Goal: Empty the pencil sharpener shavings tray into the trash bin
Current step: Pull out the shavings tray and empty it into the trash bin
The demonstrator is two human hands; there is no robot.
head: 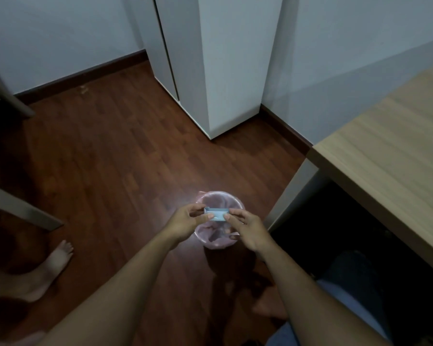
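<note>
A small light-blue shavings tray (217,214) is held over the trash bin (219,202), a small round bin lined with a pink plastic bag on the wooden floor. My left hand (185,223) pinches the tray's left end between thumb and fingers. My right hand (245,227) grips its right end. The tray's open side faces away from me, and I cannot tell what is inside it. Both hands cover the middle of the bin's opening.
A light wooden desk (390,156) stands to the right, with a dark space beneath it. A white cabinet (225,71) stands ahead against the wall. Grey furniture legs (23,211) are at the left. A bare foot (53,260) rests on the floor at the lower left.
</note>
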